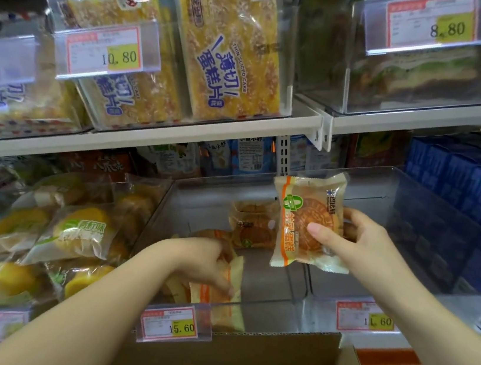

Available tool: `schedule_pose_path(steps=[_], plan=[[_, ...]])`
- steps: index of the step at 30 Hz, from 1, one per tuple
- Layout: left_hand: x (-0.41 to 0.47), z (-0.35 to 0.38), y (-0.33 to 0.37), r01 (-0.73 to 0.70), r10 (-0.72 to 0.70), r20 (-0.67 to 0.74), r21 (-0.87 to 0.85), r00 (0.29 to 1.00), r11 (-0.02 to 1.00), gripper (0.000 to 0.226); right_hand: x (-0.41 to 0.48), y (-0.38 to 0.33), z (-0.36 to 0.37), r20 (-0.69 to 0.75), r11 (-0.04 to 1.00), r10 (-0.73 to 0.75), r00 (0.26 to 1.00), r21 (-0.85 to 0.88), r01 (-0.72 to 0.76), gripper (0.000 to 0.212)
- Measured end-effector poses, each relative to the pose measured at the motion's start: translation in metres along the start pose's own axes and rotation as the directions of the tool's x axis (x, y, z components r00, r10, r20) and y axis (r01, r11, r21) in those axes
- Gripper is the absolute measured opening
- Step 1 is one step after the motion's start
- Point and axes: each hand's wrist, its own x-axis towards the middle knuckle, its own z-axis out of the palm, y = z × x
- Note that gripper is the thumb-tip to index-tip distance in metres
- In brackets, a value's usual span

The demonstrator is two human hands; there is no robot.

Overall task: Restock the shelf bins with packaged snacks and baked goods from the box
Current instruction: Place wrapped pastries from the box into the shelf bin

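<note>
My right hand (pixel 346 237) pinches a packaged round cake (pixel 305 219) with an orange and green label, holding it upright above the clear middle bin (pixel 276 289) on the lower shelf. Inside that bin my left hand (pixel 206 262) grips other orange-striped cake packs (pixel 219 293) near the front wall. More of the same packs (pixel 253 224) stand at the back of the bin. The open cardboard box (pixel 238 364) sits right below the bin, at the bottom of the view; its inside is hidden.
Yellow cake packs (pixel 78 230) fill the bin to the left. A clear bin (pixel 447 242) stands to the right, with blue cartons (pixel 479 191) behind. Above, a shelf holds thin sliced cake bags (pixel 230 45) and sandwiches (pixel 412 73). Price tags (pixel 169 325) hang on the bin fronts.
</note>
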Motion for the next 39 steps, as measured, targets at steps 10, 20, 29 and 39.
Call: schedule_pose_path(steps=[10, 20, 29, 39], plan=[[0.000, 0.032, -0.004, -0.276, 0.222, -0.289, -0.161, 0.931, 0.948, 0.027, -0.004, -0.001, -0.001, -0.023, 0.999, -0.026, 0.999, -0.027, 0.025, 0.035], [0.012, 0.034, -0.011, -0.059, 0.051, -0.075, -0.109, 0.996, 0.992, 0.079, -0.002, 0.002, -0.003, -0.032, 0.999, -0.022, 0.999, -0.045, 0.021, 0.039], [0.017, 0.030, 0.003, -0.060, 0.058, -0.031, -0.088, 0.998, 0.994, 0.088, 0.000, 0.003, -0.006, -0.037, 0.999, -0.020, 0.999, -0.031, 0.019, 0.040], [0.016, 0.030, 0.008, -0.102, 0.047, -0.176, -0.322, 0.983, 0.941, 0.065, 0.002, 0.003, -0.008, -0.039, 0.999, -0.016, 0.999, -0.034, 0.014, 0.039]])
